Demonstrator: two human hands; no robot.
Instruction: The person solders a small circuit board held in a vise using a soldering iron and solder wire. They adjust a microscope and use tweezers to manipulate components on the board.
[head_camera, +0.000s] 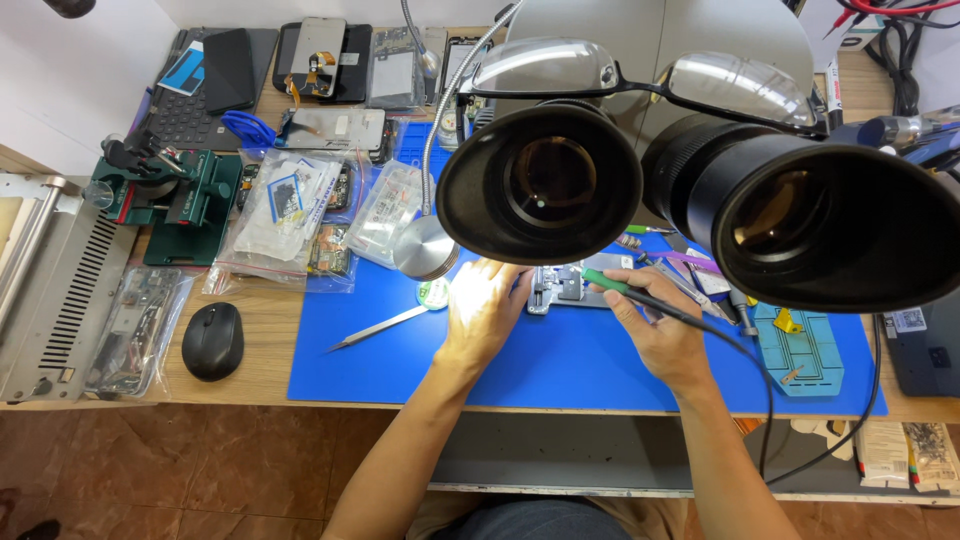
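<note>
My left hand (485, 308) rests palm-down on the blue work mat (400, 355), its fingertips touching the left edge of a small grey metal holder (562, 287) with a circuit board in it. My right hand (662, 335) grips a green-handled soldering iron (610, 283) like a pen, its tip pointing left at the holder. The iron's black cable (762, 385) runs back over my right wrist and off the table's front edge. Two large black microscope eyepieces (545, 180) hang close to the camera and hide the mat behind the holder.
Tweezers (380, 328) lie on the mat left of my left hand. A gooseneck lamp head (425, 247) shines beside it. A black mouse (212, 340), bagged parts (285, 210), a green clamp jig (170, 195), several phones at the back and a teal parts tray (810, 350) surround the mat.
</note>
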